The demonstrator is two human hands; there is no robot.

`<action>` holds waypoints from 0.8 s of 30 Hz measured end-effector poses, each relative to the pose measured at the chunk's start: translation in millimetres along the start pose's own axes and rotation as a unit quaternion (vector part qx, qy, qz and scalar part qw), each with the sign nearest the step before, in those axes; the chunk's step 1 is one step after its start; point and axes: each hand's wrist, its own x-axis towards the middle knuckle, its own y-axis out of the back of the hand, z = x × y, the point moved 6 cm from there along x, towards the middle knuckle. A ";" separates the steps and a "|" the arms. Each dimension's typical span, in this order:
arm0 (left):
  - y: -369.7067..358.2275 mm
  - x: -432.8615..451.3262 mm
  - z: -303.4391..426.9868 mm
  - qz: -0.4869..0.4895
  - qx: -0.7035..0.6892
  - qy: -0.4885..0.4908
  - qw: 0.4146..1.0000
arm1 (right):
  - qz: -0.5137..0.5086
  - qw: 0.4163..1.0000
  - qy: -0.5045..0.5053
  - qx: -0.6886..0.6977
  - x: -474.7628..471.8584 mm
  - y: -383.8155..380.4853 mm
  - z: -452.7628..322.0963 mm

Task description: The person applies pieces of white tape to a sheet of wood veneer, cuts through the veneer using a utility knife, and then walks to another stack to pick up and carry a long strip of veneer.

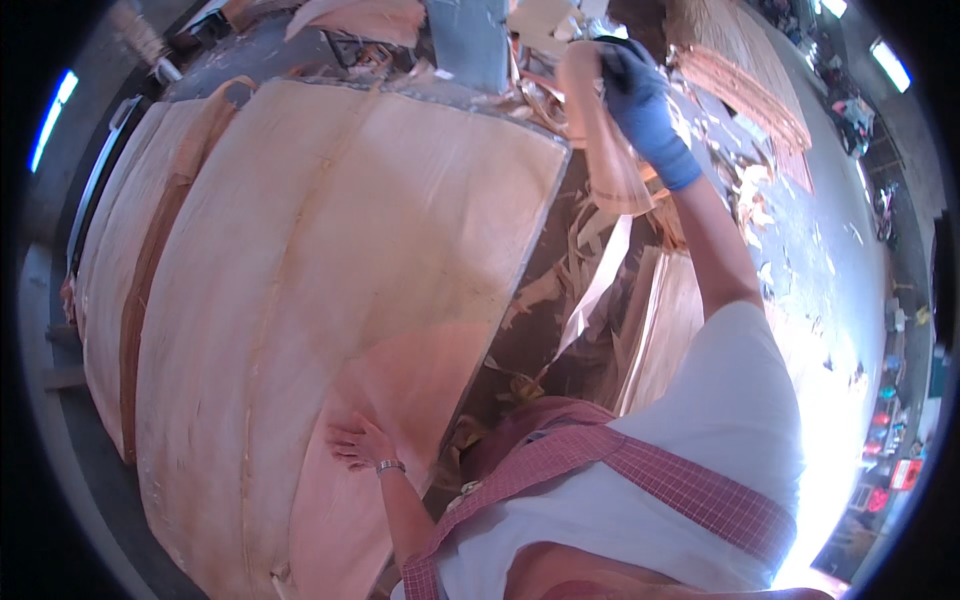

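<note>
My left hand (pixel 362 442), bare and with a metal-banded watch at the wrist, rests with its fingers apart on a pinkish piece of wood veneer (pixel 412 382). That piece lies over a large pale veneer sheet (pixel 360 247), which spreads across the work table and has a yellowish seam running down it. Out beyond the table's right corner, my right hand (pixel 637 90) wears a blue glove, dark over the fingers. It grips a curled piece of veneer (pixel 600 150) that hangs down from it. The gloved fingertips are partly hidden and blurred.
Torn veneer scraps (pixel 592 277) litter the floor right of the table. A veneer stack (pixel 652 322) stands close by my right side, and another stack (pixel 742 82) lies at the far right. A brown strip (pixel 154 292) runs along the sheet's left side.
</note>
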 end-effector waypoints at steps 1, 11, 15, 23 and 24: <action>1.6 0.4 4.0 -0.022 -0.015 -0.003 1.000 | -0.017 0.998 0.064 -0.024 30.0 -8.0 -31.3; 135.4 -109.3 194.0 -0.175 -0.442 -0.554 0.684 | -0.111 0.932 0.262 -0.223 144.9 -40.8 -297.4; 197.1 -140.6 278.5 -0.164 -0.622 -0.517 0.565 | -0.109 0.921 0.280 -0.248 142.9 -4.2 -299.1; 270.7 -101.3 316.0 -0.323 -0.701 -0.342 0.536 | -0.125 0.955 0.220 -0.155 153.9 56.2 -233.4; 277.2 -106.8 315.8 -0.268 -0.664 -0.335 0.612 | -0.135 0.960 0.206 -0.133 154.3 59.3 -225.1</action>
